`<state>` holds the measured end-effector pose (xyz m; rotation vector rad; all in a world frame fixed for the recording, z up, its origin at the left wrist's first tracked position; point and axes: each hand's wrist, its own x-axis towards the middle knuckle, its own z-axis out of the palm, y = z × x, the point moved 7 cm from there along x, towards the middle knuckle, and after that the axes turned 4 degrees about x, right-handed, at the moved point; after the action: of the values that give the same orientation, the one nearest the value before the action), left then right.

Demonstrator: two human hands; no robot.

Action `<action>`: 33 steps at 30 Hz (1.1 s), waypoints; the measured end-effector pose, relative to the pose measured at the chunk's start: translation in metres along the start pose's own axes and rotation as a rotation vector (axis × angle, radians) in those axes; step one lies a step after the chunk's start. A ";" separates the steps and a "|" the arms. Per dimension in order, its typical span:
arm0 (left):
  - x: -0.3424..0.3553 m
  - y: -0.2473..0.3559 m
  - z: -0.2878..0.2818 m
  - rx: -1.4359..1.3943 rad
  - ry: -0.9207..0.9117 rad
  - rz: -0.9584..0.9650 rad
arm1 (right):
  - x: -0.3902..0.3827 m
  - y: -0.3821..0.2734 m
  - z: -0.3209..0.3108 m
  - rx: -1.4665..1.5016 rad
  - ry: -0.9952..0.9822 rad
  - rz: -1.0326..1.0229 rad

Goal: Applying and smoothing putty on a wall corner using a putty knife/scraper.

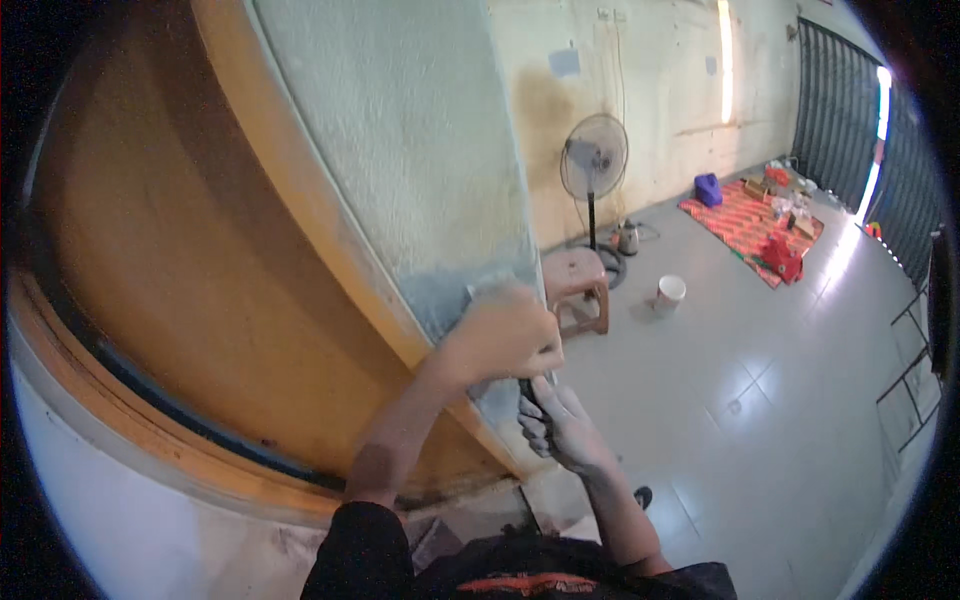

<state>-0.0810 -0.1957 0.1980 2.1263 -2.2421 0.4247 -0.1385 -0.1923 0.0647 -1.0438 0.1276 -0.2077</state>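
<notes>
Grey wall (425, 295) behind my blurred left hand (505, 330), grip unclear; right hand (565, 432) curled round a dark handle (527, 388). Hands this close could collide, jarring it loose.

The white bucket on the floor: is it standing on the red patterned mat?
No, the white bucket stands on the grey tiled floor, apart from the red patterned mat.
</notes>
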 end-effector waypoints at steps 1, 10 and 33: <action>-0.011 0.007 0.030 -0.047 0.085 0.027 | -0.005 0.020 -0.014 0.001 0.010 0.022; -0.173 0.135 0.350 -1.072 -0.317 -0.266 | -0.119 0.361 -0.221 -1.268 -0.083 0.337; -0.114 0.135 -0.001 -1.723 0.499 0.391 | -0.076 0.104 -0.128 -0.996 0.201 -0.059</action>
<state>-0.2058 -0.0795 0.1516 0.5790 -1.4807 -0.6919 -0.2269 -0.2320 -0.0884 -2.0184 0.4076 -0.3120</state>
